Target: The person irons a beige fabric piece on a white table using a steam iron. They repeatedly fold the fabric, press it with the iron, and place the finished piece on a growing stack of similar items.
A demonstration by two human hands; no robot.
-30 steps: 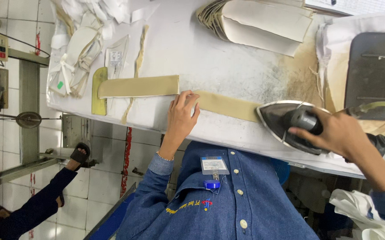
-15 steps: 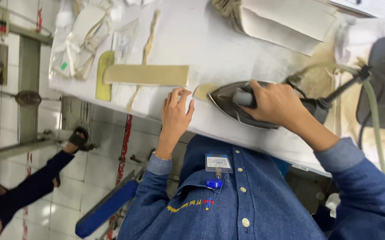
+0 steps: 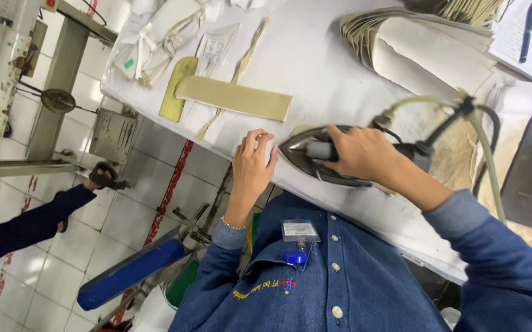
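Tan strip (image 3: 234,97) now clear of iron (image 3: 315,161); right hand (image 3: 355,154) still clamped on iron; left hand (image 3: 252,166) flat, fingers apart.

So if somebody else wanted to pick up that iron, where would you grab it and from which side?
By the grey handle along its top, where the right hand is wrapped around it now. The iron lies flat on the white table, soleplate down, so the handle is the only raised part. Come from above and from the rear end, away from the pointed tip near the left hand and clear of the hose.
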